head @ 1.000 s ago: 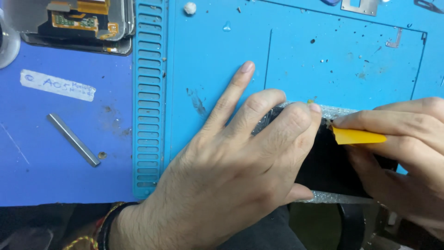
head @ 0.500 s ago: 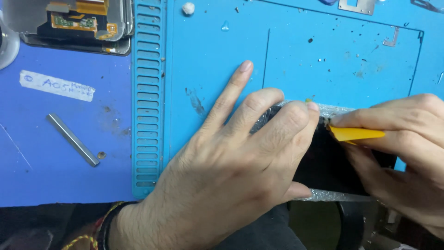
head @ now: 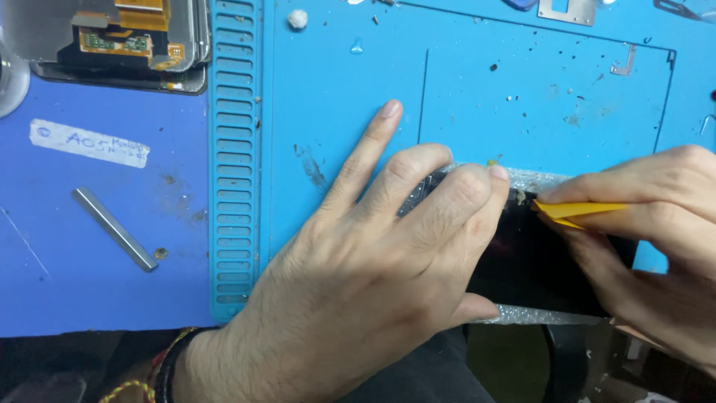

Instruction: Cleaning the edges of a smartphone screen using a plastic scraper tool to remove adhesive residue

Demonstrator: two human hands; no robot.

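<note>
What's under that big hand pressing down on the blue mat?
The left hand covers the left part of a dark flat device with a silvery edge, lying on the blue mat. The covered part is hidden.

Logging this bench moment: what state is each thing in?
Phone: flat on the mat, screen dark, pinned down.
Left hand: spread, pressing on the phone.
Right hand: pinching the pick.
Pick: tip at the phone's top edge.
Metal bar: lying loose.
Screen assembly: face down, flex cables exposed.

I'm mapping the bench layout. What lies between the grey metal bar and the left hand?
In the head view, the ribbed slotted strip of the blue mat crosses between the metal bar and the left hand.
</note>
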